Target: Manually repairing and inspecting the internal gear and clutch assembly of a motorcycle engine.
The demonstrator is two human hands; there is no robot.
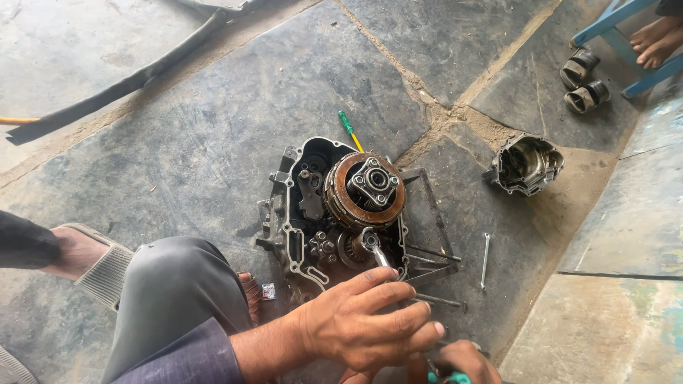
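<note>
An opened engine case (288,235) lies on the stone floor, with a round brown clutch assembly (364,188) in its middle. A ring wrench (373,245) sits on a nut just below the clutch, and its handle runs down under my left hand (363,323), which is closed over it. My right hand (461,361) is at the bottom edge, partly out of frame. It grips a tool with a teal handle (455,377).
Long bolts (432,276) and a thin spanner (484,259) lie right of the case. A green-handled screwdriver (347,126) lies behind it. An engine cover (525,165), two cylindrical parts (583,82), blue stool legs (617,35) and another person's bare feet (658,39) are at the right. A black hose (128,82) crosses the far left. My knee (178,284) is close.
</note>
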